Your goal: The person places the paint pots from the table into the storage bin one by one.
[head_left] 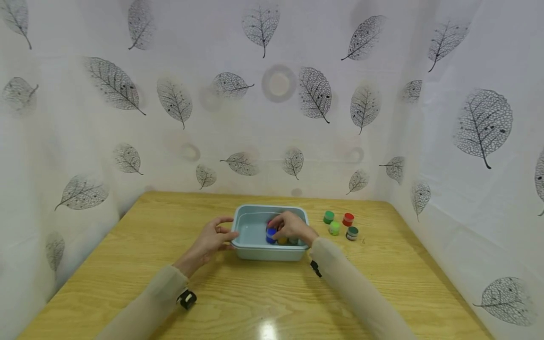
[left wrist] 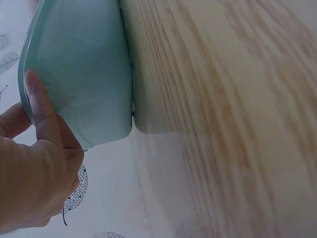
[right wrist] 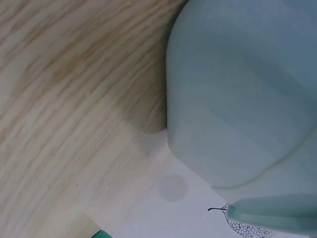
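A light-blue plastic basin stands on the wooden table. At its left end my left hand grips the rim; in the left wrist view, fingers lie against the basin's outer wall. My right hand reaches over the basin's right side and pinches a small blue-lidded paint jar inside. Beside that jar are a yellow one and a pale one, with a pinkish-red bit showing behind the fingers. The right wrist view shows the basin's outside, not the hand.
Right of the basin, several small paint jars stand on the table: green, red, light green and dark green. A white leaf-print curtain hangs behind and at both sides of the table.
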Available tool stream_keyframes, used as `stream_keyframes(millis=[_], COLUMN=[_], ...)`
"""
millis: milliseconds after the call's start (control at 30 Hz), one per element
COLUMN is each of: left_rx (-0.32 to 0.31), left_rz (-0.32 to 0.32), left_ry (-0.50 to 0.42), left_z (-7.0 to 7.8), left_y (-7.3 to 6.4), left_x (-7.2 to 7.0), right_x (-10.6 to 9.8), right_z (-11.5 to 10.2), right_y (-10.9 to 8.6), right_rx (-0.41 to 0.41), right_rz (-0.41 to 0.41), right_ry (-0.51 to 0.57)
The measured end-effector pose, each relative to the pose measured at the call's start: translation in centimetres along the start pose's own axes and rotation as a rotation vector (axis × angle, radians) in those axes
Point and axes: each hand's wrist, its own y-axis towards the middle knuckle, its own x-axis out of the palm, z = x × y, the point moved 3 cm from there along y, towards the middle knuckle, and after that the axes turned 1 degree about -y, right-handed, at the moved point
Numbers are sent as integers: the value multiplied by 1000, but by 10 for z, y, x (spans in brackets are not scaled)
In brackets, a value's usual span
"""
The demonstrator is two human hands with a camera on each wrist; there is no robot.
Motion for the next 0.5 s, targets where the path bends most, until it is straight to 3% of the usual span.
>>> stream_keyframes(millis=[300, 500], left_rx=[-7, -8], left_rz=[7, 10], left_ry=[1, -11], left_z=[-1, 0], left_y=[0, -1], left_x=[-1, 1], right_x=[0, -1], right_z=[0, 0], right_y=[0, -3], right_rx=[-14, -13], right_rz=[0, -3], right_ry=[1, 58])
